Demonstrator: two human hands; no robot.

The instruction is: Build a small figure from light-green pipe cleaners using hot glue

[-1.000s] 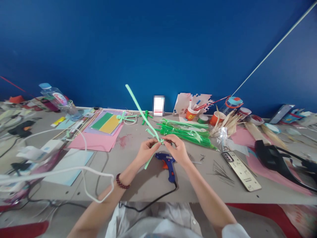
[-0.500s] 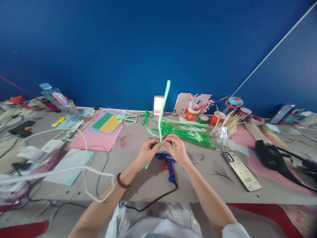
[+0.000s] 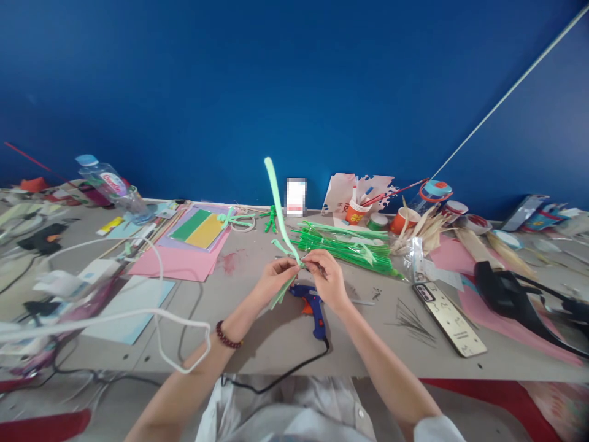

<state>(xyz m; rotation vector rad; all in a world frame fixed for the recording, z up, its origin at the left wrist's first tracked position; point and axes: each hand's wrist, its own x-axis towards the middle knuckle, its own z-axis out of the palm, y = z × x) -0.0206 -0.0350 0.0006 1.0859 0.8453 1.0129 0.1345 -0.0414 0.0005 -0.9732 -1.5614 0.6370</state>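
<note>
A long, light green pipe cleaner (image 3: 279,205) rises from between my hands and leans to the left at its top. My left hand (image 3: 277,279) is pinched around its lower part, and green ends stick out below the fingers. Thumb and finger of my right hand (image 3: 324,273) are closed at the same spot, touching the left fingertips. The exact bend or joint there is hidden by the fingers. Just under my hands lies a blue glue gun (image 3: 316,310) with an orange trigger. Behind them is a bundle of green pipe cleaners (image 3: 354,253) in clear wrapping.
A small green pipe-cleaner figure (image 3: 271,220) stands near the wall. Coloured sheets (image 3: 177,261) lie to the left, under a looping white cable (image 3: 161,313). On the right are a phone (image 3: 451,322), dark thin wires (image 3: 414,321) and an orange cup of pens (image 3: 356,212).
The upper end of the light green pipe cleaner has swung from right to left. Both hands stay almost in place, still pinched together.
</note>
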